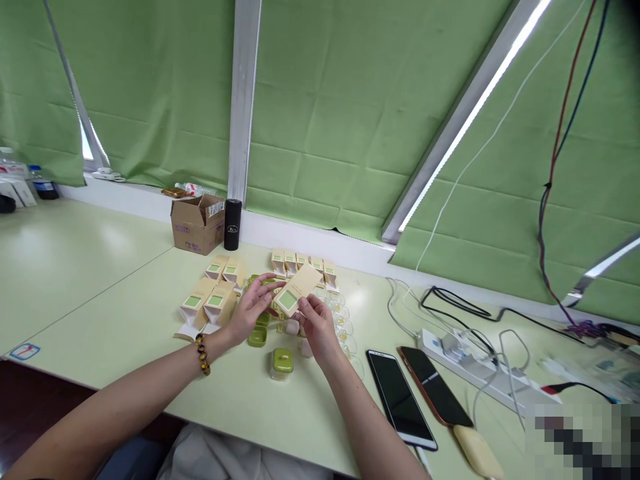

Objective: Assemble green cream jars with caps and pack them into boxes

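Both hands are meeting over the table [100, 267] on one small box [295, 291]. Left hand [253, 308] is lying partly open, fingers curled loosely, fingertips touching the box's lower left end. Right hand [316, 327] is gripping the box's lower right edge between thumb and fingers, closed on it. Box is being held tilted, just above the table, its green square label facing up.

A beaded bracelet [202, 354] is sitting on the left wrist.

Relative to the box:
- Left of it, several like boxes [210, 301] are lying in a loose group, some with flaps open.
- Behind it, a row of boxes [303, 262] is standing upright, close together.
- Below it, green-lidded jars [282, 363] are resting on the table, one just under the right hand.
- Right of it, clear jars [341, 319] are running in a line.
- Far left behind it, a carton [197, 225] is standing open, with a black cylinder [233, 225] just beside it.
- Well to the right, two phones [417, 397] are lying side by side, screens dark.
- Further right, a power strip [480, 373] is lying among cables.
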Demonstrator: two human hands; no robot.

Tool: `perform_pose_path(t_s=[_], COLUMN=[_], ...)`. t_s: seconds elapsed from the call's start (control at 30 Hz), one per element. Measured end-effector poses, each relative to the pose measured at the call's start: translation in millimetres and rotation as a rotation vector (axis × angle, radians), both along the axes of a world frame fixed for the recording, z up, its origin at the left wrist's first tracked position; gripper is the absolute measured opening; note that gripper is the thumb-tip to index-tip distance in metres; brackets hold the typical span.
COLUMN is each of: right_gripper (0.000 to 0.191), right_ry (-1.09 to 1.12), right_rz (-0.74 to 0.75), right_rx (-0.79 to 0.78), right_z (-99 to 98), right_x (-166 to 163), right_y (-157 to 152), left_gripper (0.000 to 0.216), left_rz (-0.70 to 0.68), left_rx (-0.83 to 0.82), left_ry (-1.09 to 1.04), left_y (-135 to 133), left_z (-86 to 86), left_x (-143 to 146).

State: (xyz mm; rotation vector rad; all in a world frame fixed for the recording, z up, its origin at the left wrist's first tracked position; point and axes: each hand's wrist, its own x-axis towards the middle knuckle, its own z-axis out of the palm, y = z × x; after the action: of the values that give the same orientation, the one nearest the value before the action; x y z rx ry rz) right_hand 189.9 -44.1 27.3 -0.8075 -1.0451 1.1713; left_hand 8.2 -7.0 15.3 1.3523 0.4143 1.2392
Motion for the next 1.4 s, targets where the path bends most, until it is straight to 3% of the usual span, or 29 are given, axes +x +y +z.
perform_pose_path(t_s=[0.17,0.6,0.9,1.17,1.4], right_gripper=[0.052,0.053,0.054,0.055,0.056], right_ry=[0.061,-0.003,-0.015,0.062,0.114], right_rz=[-0.029,-0.07,-0.052,-0.083,-0.098], right_rx=[-0.022,0.017,0.037,0.008,-0.006], right_z=[-8.8,-22.6,-25.5,-22.4,-19.7], right_x=[0,-6,-7,-7,-9], right_y=[2,5,5,7,5], left_gripper=[0.058,0.05,0.051,0.071,0.082], left_rz=[0.014,0.12,0.144,0.131,0.271], left_rx=[0.151,0.281,0.261,0.316,0.441], left_ry=[0.106,0.188,0.186,0.218,0.437], left_y=[-1,0,1,-4,-7], left_z=[-8.9,-10.8,-12.8,-9.1,-11.9], left_x=[1,3,4,4,3])
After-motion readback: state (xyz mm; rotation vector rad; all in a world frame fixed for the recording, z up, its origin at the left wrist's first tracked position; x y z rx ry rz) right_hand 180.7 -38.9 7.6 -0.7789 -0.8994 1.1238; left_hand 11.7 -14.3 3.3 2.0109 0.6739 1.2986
